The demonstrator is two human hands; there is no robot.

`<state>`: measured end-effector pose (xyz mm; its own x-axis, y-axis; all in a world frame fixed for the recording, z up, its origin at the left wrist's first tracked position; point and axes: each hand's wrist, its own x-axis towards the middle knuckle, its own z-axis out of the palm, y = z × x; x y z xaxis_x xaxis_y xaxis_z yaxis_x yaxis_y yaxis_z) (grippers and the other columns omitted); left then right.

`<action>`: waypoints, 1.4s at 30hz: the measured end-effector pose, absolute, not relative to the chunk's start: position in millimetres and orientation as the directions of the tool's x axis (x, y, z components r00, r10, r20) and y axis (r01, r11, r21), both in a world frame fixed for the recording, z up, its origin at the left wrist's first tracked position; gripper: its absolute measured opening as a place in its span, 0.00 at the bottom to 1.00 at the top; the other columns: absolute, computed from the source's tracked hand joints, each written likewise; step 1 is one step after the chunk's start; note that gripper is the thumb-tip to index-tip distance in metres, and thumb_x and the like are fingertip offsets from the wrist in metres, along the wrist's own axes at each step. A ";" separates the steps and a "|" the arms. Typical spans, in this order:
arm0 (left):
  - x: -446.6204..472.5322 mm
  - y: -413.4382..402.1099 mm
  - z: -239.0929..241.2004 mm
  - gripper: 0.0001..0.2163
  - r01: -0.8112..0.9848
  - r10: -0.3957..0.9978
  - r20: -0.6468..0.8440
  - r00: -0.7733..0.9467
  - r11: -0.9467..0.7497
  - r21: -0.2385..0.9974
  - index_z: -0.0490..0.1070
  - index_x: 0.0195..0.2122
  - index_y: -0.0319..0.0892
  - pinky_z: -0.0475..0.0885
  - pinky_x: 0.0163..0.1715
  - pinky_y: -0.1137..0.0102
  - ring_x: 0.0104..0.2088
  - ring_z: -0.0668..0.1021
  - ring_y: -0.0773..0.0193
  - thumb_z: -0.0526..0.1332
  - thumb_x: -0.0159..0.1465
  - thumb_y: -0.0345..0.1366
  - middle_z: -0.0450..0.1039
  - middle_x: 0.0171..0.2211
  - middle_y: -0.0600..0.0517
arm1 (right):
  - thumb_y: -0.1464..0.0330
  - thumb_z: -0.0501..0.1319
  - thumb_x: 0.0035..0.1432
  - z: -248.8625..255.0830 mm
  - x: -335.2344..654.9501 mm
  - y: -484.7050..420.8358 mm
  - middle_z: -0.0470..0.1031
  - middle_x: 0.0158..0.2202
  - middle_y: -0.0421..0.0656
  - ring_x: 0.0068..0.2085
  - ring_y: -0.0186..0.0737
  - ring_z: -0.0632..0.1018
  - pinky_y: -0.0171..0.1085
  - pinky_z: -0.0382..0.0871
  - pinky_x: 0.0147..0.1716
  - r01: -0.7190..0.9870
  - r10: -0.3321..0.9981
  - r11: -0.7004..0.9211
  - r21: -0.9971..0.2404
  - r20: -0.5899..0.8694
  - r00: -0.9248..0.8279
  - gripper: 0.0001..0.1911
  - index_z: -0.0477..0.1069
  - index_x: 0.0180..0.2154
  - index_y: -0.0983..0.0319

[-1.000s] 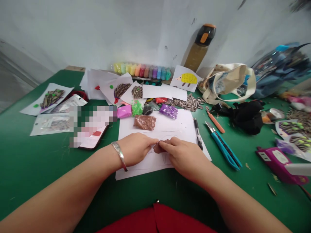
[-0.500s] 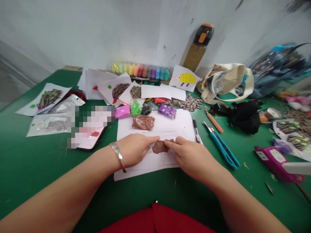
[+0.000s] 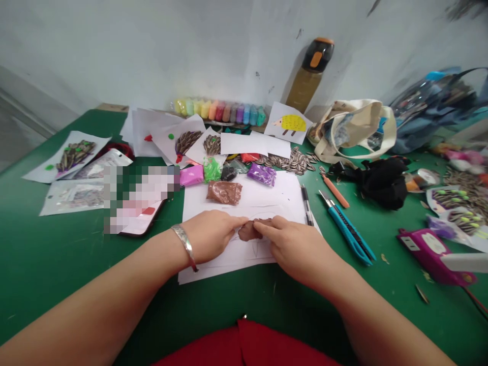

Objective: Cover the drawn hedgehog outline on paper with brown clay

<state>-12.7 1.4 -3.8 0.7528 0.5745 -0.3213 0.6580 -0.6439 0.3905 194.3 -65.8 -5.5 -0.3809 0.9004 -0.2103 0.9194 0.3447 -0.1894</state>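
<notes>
A flat, uneven patch of brown modelling clay [image 3: 249, 232] lies on a white sheet of paper [image 3: 270, 195] with faint pencil lines. My left hand [image 3: 209, 235], with a silver bracelet at the wrist, rests on the paper at the patch's left; its index finger is stretched to the clay's upper edge, the others curled under. My right hand [image 3: 297, 244] presses its outstretched index fingertip on top of the clay and covers the patch's right part. Neither hand grips anything. Just beyond them sits a crinkled packet of brown clay [image 3: 224, 193].
Pink [image 3: 191, 176], green and purple clay packets [image 3: 262, 175] line the paper's far edge. A pen [image 3: 306, 204] and a blue utility knife [image 3: 348, 231] lie at the right, a phone [image 3: 147, 211] at the left. Sunflower seeds [image 3: 293, 161] and a bottle [image 3: 310, 73] are farther back.
My right index fingertip has shifted slightly left over the brown clay. My left hand stays nearly in place, and the view has moved very little.
</notes>
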 end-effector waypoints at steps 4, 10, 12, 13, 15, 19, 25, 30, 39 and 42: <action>-12.3 1.5 -6.1 0.20 0.655 0.580 -0.305 0.756 -0.651 0.384 0.66 0.57 0.49 0.70 0.43 0.66 0.45 0.79 0.57 0.50 0.66 0.31 0.77 0.47 0.51 | 0.72 0.49 0.61 -9.7 191.0 -61.7 0.73 0.43 0.41 0.34 0.39 0.76 0.36 0.56 0.27 0.930 0.902 0.340 -0.139 -0.231 -0.364 0.24 0.64 0.57 0.49; -11.8 1.3 -5.1 0.19 0.659 0.580 -0.313 0.752 -0.643 0.391 0.67 0.57 0.49 0.70 0.43 0.67 0.46 0.78 0.57 0.50 0.66 0.32 0.77 0.48 0.51 | 0.74 0.48 0.59 -6.6 195.9 -63.6 0.72 0.40 0.39 0.34 0.37 0.75 0.35 0.56 0.29 0.922 0.908 0.335 -0.193 -0.195 -0.371 0.25 0.65 0.55 0.47; -11.9 1.2 -5.5 0.18 0.658 0.583 -0.308 0.752 -0.639 0.399 0.67 0.57 0.49 0.70 0.43 0.68 0.46 0.78 0.58 0.50 0.66 0.32 0.77 0.48 0.51 | 0.75 0.49 0.58 -5.7 195.8 -65.1 0.72 0.41 0.39 0.35 0.36 0.75 0.34 0.57 0.30 0.916 0.906 0.338 -0.215 -0.190 -0.379 0.26 0.65 0.55 0.46; -12.0 1.3 -5.9 0.18 0.654 0.584 -0.299 0.755 -0.639 0.405 0.68 0.56 0.50 0.70 0.44 0.69 0.46 0.78 0.59 0.51 0.66 0.32 0.77 0.47 0.52 | 0.74 0.49 0.59 -6.1 194.9 -65.1 0.72 0.42 0.39 0.35 0.36 0.75 0.34 0.57 0.30 0.917 0.905 0.338 -0.213 -0.195 -0.378 0.26 0.64 0.55 0.46; -12.3 1.4 -6.8 0.17 0.649 0.586 -0.286 0.758 -0.638 0.414 0.69 0.54 0.50 0.70 0.44 0.69 0.45 0.78 0.59 0.51 0.66 0.32 0.78 0.47 0.52 | 0.73 0.49 0.60 -8.1 191.8 -63.5 0.72 0.42 0.40 0.33 0.36 0.75 0.35 0.55 0.28 0.925 0.905 0.335 -0.178 -0.212 -0.369 0.25 0.63 0.57 0.47; -12.4 1.5 -7.0 0.18 0.661 0.585 -0.310 0.749 -0.635 0.401 0.69 0.54 0.50 0.70 0.43 0.68 0.44 0.79 0.58 0.51 0.66 0.32 0.78 0.46 0.52 | 0.70 0.49 0.61 -10.8 187.7 -59.8 0.71 0.38 0.41 0.31 0.38 0.74 0.35 0.54 0.26 0.935 0.908 0.333 -0.124 -0.224 -0.354 0.24 0.63 0.58 0.48; -11.3 0.6 -2.9 0.20 0.669 0.578 -0.336 0.743 -0.630 0.394 0.65 0.59 0.49 0.71 0.43 0.66 0.47 0.78 0.56 0.50 0.66 0.32 0.76 0.49 0.50 | 0.73 0.49 0.61 -2.8 192.4 -63.7 0.71 0.38 0.39 0.34 0.36 0.75 0.34 0.56 0.28 0.934 0.917 0.308 -0.180 -0.205 -0.342 0.23 0.65 0.53 0.46; -11.0 -0.2 -4.5 0.23 0.692 0.602 -0.341 0.722 -0.627 0.357 0.60 0.63 0.48 0.70 0.45 0.65 0.49 0.77 0.55 0.50 0.66 0.31 0.74 0.53 0.49 | 0.71 0.50 0.61 -5.5 192.0 -61.3 0.71 0.36 0.40 0.31 0.37 0.75 0.36 0.52 0.25 0.953 0.922 0.289 -0.090 -0.241 -0.303 0.18 0.67 0.49 0.52; -7.7 -2.6 -2.1 0.20 0.688 0.601 -0.334 0.726 -0.642 0.339 0.64 0.59 0.49 0.70 0.38 0.65 0.41 0.79 0.55 0.50 0.66 0.33 0.78 0.45 0.49 | 0.71 0.49 0.61 -8.9 187.7 -60.4 0.71 0.36 0.41 0.30 0.38 0.74 0.36 0.51 0.24 0.941 0.919 0.329 -0.083 -0.201 -0.339 0.21 0.64 0.55 0.51; -6.9 -2.6 -2.0 0.21 0.685 0.603 -0.327 0.728 -0.641 0.346 0.63 0.60 0.49 0.70 0.38 0.66 0.40 0.79 0.55 0.50 0.66 0.33 0.78 0.44 0.49 | 0.70 0.50 0.61 -9.7 186.6 -56.8 0.71 0.36 0.41 0.30 0.38 0.74 0.36 0.52 0.25 0.944 0.921 0.315 -0.096 -0.211 -0.329 0.21 0.65 0.55 0.50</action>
